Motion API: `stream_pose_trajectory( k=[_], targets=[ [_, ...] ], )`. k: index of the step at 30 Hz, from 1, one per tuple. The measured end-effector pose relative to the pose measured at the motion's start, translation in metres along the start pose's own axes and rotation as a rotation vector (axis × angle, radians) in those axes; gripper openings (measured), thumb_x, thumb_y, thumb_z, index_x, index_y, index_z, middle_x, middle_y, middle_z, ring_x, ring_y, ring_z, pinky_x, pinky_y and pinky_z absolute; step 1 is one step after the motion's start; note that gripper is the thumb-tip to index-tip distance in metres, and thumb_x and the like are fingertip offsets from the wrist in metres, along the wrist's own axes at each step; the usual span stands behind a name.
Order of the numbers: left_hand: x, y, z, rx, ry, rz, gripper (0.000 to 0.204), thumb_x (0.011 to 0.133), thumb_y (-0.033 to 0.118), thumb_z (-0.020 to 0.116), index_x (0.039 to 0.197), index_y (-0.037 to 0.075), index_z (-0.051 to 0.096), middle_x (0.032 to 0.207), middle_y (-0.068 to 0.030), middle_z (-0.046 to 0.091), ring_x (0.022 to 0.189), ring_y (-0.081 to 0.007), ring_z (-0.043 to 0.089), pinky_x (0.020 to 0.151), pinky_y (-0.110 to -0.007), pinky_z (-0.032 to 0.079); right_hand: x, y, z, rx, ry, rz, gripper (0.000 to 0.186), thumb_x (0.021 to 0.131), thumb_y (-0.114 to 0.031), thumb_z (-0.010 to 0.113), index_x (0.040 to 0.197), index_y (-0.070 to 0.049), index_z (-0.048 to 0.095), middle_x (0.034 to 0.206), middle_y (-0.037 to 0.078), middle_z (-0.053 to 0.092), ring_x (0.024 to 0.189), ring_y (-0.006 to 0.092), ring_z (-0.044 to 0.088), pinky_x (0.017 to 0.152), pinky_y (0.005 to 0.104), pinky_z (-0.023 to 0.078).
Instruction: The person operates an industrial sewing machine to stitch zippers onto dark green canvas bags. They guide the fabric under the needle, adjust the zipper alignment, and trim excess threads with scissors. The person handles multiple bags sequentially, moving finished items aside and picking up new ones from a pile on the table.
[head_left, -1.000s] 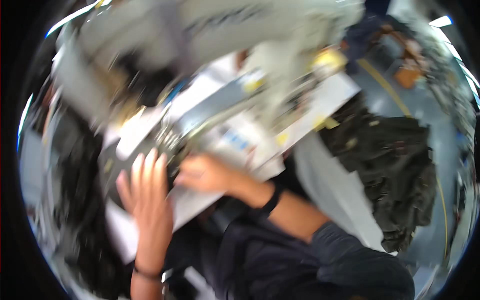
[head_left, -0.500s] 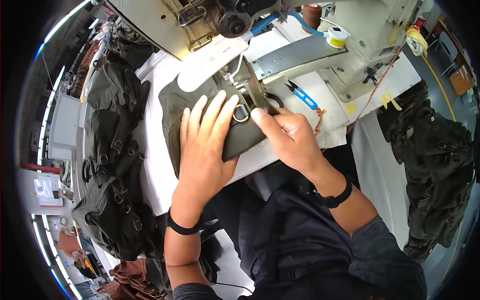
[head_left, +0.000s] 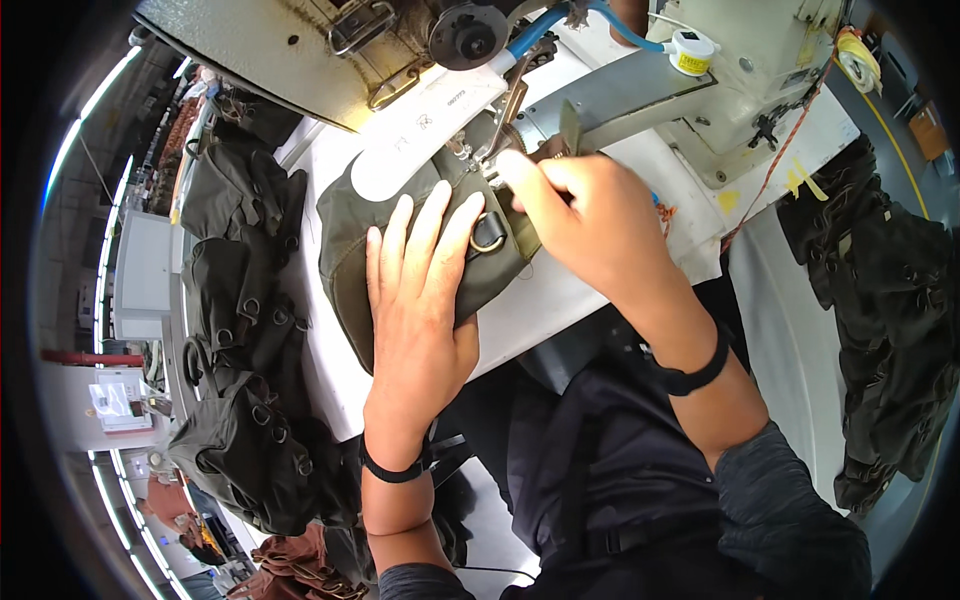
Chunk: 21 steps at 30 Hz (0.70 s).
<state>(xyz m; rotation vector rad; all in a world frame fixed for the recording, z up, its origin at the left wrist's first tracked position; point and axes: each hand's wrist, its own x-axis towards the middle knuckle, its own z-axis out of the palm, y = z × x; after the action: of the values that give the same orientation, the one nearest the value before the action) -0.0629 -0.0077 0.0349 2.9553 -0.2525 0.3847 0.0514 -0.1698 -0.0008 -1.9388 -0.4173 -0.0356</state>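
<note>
Head view: bag (head_left: 345, 240) apparently being aligned, pinned by splayed left hand (head_left: 418, 305); right hand (head_left: 590, 220) half-curled, hold unclear; flatness needed next.

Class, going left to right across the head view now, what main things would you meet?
Dark green fabric pile with metal rings, left hand, right hand, small white container with a yellow label, second dark fabric pile.
</note>
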Motion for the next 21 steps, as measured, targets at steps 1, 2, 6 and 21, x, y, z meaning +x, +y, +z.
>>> stream_pose_trajectory(
  k=[1, 2, 6, 21],
  targets=[
    [0.001, -0.001, 0.002, -0.031, 0.013, 0.009, 0.095, 0.065, -0.013, 0.062, 0.155, 0.012, 0.046, 0.159, -0.0162, 0.044, 0.151, -0.0415, 0.034, 0.126, -0.061, 0.018, -0.008, 0.005, -0.001, 0.074, 0.018, -0.092, 0.036, 0.100, -0.031, 0.070, 0.083, 0.000, 0.074, 0.069, 0.013, 0.065, 0.065, 0.0206, 0.059, 0.063, 0.0346, 0.047],
    [0.002, -0.001, 0.004, -0.062, 0.025, 0.018, 0.095, 0.065, -0.013, 0.061, 0.155, 0.011, 0.046, 0.159, -0.0164, 0.044, 0.151, -0.0415, 0.034, 0.126, -0.061, 0.018, -0.019, 0.011, 0.001, 0.147, 0.035, -0.185, 0.031, 0.099, -0.030, 0.071, 0.089, -0.001, 0.075, 0.077, 0.011, 0.068, 0.074, 0.0187, 0.060, 0.068, 0.0330, 0.048],
    [-0.001, 0.001, 0.004, -0.089, 0.030, 0.012, 0.094, 0.067, -0.008, 0.070, 0.156, 0.011, 0.045, 0.161, -0.0158, 0.043, 0.152, -0.0422, 0.033, 0.126, -0.063, 0.016, -0.043, 0.030, 0.011, 0.376, -0.046, -0.338, 0.022, 0.094, -0.024, 0.079, 0.104, -0.004, 0.076, 0.100, 0.018, 0.065, 0.087, 0.0301, 0.064, 0.079, 0.0378, 0.052],
    [0.013, 0.010, -0.001, -0.069, 0.013, -0.031, 0.093, 0.071, 0.024, 0.091, 0.153, 0.011, 0.050, 0.154, -0.0151, 0.053, 0.148, -0.0430, 0.040, 0.124, -0.063, 0.019, -0.061, 0.013, 0.003, 0.651, -0.097, -0.094, 0.013, 0.095, -0.009, 0.074, 0.096, 0.003, 0.075, 0.076, 0.006, 0.063, 0.065, 0.0097, 0.054, 0.057, 0.0285, 0.043]
  ],
)
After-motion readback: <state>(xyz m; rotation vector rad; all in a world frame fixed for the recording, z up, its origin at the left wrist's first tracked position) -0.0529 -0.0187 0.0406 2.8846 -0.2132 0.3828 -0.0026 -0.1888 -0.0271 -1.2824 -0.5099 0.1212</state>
